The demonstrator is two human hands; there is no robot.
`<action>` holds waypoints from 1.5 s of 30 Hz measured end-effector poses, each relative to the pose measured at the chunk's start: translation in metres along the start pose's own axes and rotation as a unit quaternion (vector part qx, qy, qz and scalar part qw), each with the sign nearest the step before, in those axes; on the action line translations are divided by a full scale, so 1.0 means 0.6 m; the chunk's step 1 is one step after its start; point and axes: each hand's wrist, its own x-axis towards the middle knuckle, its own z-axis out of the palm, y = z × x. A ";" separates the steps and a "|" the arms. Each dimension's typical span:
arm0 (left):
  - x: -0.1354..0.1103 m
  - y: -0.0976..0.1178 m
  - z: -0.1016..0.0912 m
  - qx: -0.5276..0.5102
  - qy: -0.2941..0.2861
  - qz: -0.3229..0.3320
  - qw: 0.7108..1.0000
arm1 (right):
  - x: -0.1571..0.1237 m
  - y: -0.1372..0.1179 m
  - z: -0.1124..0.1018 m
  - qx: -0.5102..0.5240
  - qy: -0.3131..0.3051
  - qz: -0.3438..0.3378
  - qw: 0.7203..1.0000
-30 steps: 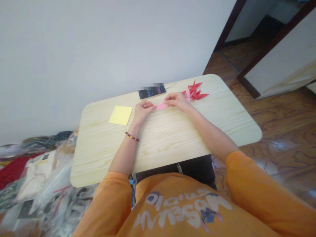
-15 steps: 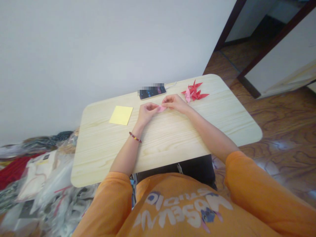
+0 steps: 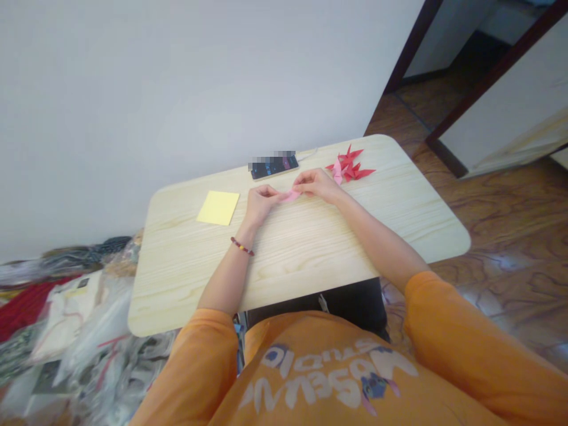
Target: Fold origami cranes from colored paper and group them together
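A small piece of folded pink paper [image 3: 291, 196] is held just above the light wood table, between my two hands. My left hand [image 3: 261, 204] pinches its left end with thumb and forefinger. On the other side, my right hand [image 3: 315, 184] grips the paper's right end in its fingertips. Parts of the paper are hidden by the fingers, so its exact folds cannot be made out. Right of my right hand lie several folded paper cranes, red ones [image 3: 354, 170] and a pink one [image 3: 338, 171].
A stack of yellow square paper [image 3: 218, 207] lies on the table [image 3: 306, 254] at left. Behind my hands, a phone [image 3: 275, 167] with a white cable stands near the wall. Clothes and plastic bags [image 3: 102, 331] are heaped on the left; wooden floor shows on the right.
My hands have drawn slightly apart, and more of the pink paper shows between them. The cranes, yellow paper and phone stay in place.
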 end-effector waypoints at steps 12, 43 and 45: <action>-0.004 -0.001 0.009 -0.068 -0.022 -0.005 0.997 | -0.001 0.003 0.007 -0.001 0.024 -0.021 0.999; -0.004 -0.015 0.029 -0.168 0.016 -0.037 0.985 | 0.001 0.021 0.036 -0.053 0.169 -0.105 0.978; -0.005 -0.016 0.031 -0.183 0.013 -0.038 0.982 | -0.002 0.020 0.040 -0.076 0.182 -0.113 0.974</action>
